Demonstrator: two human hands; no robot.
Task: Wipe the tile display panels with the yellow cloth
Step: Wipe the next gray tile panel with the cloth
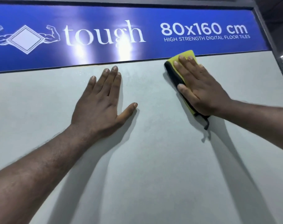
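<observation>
Forearms reached up the grey tile panel (153, 167): your left hand (102, 101) lay flat and empty below the blue "tough" sign (105, 16). Your right hand (200, 88), fingers straight, pressed the folded yellow cloth (188, 54) just under that sign. Soft and light, it probably bunches; press its middle.

Shows plain pale grey on the tile panel (153, 159), blue with white lettering on the sign (105, 13) above. Adds yellow, black-edged, on the cloth (188, 54).
</observation>
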